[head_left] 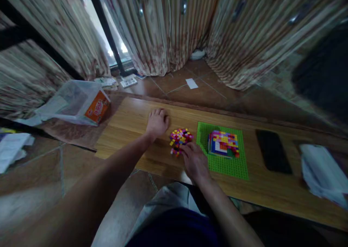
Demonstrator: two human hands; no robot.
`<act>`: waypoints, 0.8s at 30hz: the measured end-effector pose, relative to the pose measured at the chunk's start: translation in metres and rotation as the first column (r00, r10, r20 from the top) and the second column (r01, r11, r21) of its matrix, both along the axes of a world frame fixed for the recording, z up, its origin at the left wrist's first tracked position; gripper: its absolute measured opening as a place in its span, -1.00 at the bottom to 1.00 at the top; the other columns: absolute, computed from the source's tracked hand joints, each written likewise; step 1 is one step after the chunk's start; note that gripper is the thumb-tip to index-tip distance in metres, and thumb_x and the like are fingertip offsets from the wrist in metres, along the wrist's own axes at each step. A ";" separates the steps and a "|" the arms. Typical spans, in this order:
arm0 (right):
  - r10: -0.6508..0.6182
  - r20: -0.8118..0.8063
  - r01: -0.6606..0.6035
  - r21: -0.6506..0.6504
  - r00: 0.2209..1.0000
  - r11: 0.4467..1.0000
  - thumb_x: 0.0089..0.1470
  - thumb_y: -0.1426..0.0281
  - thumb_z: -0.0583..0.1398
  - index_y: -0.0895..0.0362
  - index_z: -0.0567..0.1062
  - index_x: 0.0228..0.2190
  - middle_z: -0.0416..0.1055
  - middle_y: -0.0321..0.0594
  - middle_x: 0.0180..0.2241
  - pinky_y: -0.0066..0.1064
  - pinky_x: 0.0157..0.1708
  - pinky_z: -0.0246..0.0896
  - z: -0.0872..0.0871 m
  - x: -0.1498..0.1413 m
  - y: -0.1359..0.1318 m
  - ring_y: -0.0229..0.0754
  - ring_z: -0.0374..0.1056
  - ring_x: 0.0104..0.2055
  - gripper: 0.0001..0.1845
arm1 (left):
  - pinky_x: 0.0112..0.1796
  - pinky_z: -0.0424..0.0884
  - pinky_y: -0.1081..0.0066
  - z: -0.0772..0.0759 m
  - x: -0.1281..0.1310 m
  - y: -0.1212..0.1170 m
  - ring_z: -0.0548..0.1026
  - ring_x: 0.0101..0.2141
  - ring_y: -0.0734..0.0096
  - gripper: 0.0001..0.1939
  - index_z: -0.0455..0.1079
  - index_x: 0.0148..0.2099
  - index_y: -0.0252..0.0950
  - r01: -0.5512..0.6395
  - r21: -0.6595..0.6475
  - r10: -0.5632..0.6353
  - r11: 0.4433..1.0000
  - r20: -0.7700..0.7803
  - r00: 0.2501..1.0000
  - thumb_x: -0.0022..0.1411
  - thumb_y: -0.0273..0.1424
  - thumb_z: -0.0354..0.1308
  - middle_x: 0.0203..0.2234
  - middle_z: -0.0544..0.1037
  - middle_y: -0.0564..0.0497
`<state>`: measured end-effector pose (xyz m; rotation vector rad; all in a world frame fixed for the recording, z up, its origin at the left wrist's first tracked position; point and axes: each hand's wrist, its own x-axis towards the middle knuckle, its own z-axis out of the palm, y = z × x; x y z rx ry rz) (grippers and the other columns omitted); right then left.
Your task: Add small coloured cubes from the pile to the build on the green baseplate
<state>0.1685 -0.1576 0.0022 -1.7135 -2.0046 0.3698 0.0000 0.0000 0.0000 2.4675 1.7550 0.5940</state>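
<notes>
Judging by the loose bricks [181,134] mid-frame, our block [223,142], right of centre, looks part-built. Our left hand [158,122] lies slack; whether our right hand [195,162] grips anything, we cannot tell.

Ahead of the right hand [196,163], small bricks [181,134] mix pink, yellow, red, orange and white. To its right, a bright green baseplate [230,168] carries a brick build [223,142] patched yellow, pink, purple, red, blue and white. Beneath both hands, the counter [122,124] is grained honey-brown. Beyond the left hand [157,124], curtains [174,33] show cream and rusty stripes.
</notes>
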 end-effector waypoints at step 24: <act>-0.438 -0.283 0.491 0.156 0.853 0.857 0.18 0.26 0.14 0.14 0.56 -0.22 0.53 -0.14 -0.25 -0.34 -0.25 0.36 0.040 0.082 -0.059 -0.19 0.45 -0.28 -0.73 | 0.05 0.23 0.07 -0.004 0.000 0.006 0.33 0.02 0.02 -0.66 0.35 0.02 -0.32 0.000 0.030 0.000 1.000 0.019 1.000 0.26 -0.31 -0.02 0.02 0.42 -0.18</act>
